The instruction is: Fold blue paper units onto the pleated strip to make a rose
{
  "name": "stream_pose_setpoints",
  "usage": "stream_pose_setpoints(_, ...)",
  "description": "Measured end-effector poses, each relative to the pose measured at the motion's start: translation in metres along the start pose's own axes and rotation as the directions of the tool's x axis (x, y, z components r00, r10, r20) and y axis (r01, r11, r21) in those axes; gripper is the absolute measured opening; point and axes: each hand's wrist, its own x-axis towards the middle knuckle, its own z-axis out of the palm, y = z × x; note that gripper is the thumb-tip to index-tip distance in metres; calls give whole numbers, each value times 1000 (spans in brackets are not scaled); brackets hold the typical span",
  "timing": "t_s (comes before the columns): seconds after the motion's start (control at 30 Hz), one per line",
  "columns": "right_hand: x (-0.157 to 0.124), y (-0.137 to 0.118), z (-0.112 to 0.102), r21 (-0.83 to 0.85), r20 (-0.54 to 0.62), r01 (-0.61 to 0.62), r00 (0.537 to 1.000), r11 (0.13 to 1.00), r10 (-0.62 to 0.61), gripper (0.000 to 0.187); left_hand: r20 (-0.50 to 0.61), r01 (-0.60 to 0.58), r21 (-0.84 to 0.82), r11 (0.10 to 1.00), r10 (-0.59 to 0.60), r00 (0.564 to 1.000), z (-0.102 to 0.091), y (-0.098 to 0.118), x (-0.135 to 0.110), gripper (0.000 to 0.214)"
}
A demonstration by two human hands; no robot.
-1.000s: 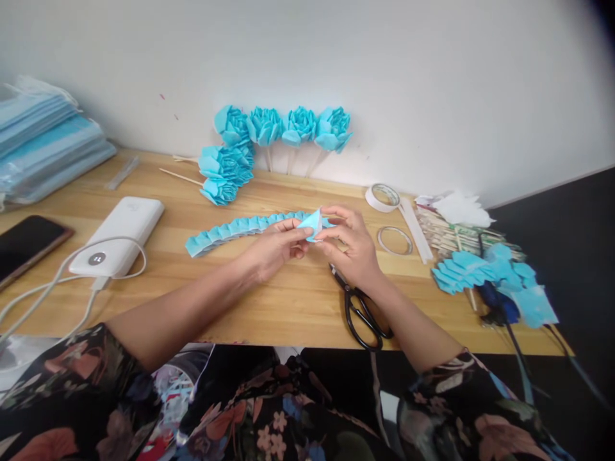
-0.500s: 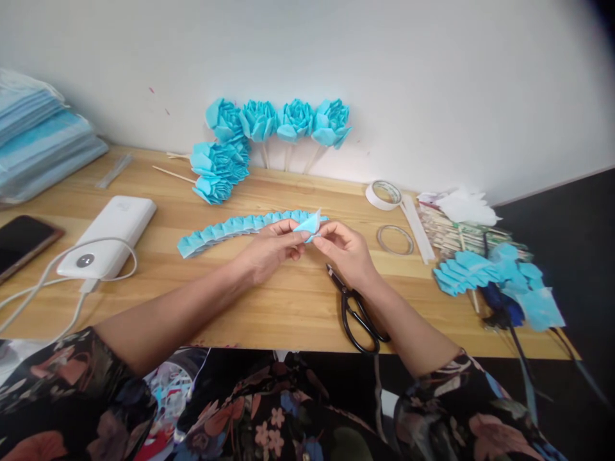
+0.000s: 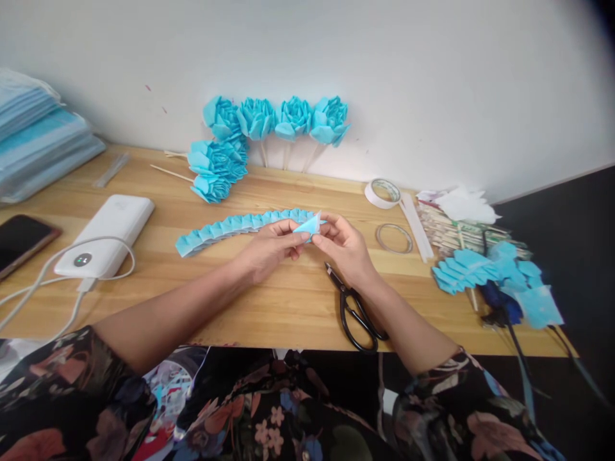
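A small folded light-blue paper piece [image 3: 310,225] is pinched between my two hands above the wooden table [image 3: 269,301]. My left hand [image 3: 269,246] grips its left side with thumb and fingers closed. My right hand [image 3: 346,248] holds its right side, fingers curled. Just behind my hands lies a long curved row of folded blue paper petals [image 3: 230,227]. Black scissors [image 3: 353,307] rest on the table under my right wrist.
Several blue paper flowers on sticks [image 3: 269,121] lean against the wall. A white power bank [image 3: 106,235] with cable and a phone [image 3: 19,235] lie at left, blue stacked sheets [image 3: 38,141] beyond. Tape rolls [image 3: 383,193], sticks and blue paper scraps [image 3: 494,272] lie at right.
Both hands stayed pinched on the blue paper piece, and my right fingers have drawn down closer round it. The view shifted slightly.
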Motion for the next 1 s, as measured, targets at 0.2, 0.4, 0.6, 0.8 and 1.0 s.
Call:
stream_pose_setpoints(0.2, -1, -2, -1, -137, -13, 8, 1000, 991, -9, 16, -7, -85, 197, 977, 88, 996, 0, 3, -2, 28)
stream_pose_setpoints(0.4, 0, -2, 0, -126, -3, 28, 1000, 992, -29, 16, -3, -131, 326, 936, 139, 990, 2, 7, -3, 25)
stream_pose_setpoints(0.6, -1, -4, 0, -130, 32, 14, 999, 991, -10, 15, -53, -112, 348, 931, 139, 989, 4, 7, -3, 25)
stream_pose_setpoints(0.8, -2, -8, -2, -107, 82, -26, 996, 994, 35, 18, -42, -106, 361, 927, 129, 991, 2, 8, -3, 20)
stream_pose_setpoints(1.0, -1, -8, -3, -215, 28, -21, 999, 976, 28, 19, -34, -86, 437, 895, 112, 993, 2, 8, -3, 22)
